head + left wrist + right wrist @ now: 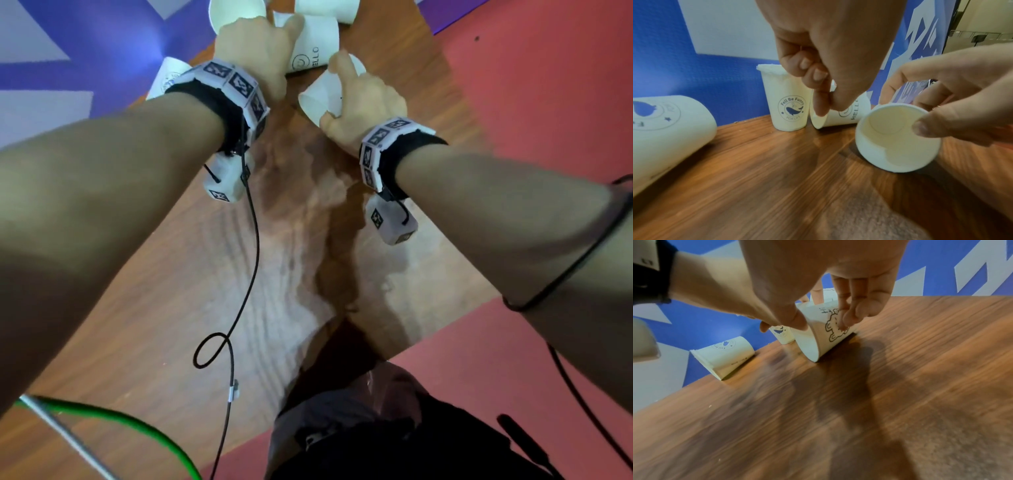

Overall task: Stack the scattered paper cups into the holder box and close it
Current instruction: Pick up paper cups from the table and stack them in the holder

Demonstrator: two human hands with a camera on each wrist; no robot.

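Right hand [364,102] grips bear cup [826,332]: thumb on the rim edge, fingers curled over the printed side. Cup lies tilted on its side, lower rim touching the table [239,274], mouth toward the person. Left hand [255,48] pinches the rim of HELLO cup [313,44], also on its side, just beyond the bear cup. Whale cup [786,100] stands upright just beside the HELLO cup; another whale cup [723,353] lies on its side at the table's left edge. More cups at the far edge, cropped. Holder box not in view. Step: picking up two cups, stacking not started. Next, probably: lift both, line up mouths and bases, nest one inside the other; thin rims could crush under a hard pinch.
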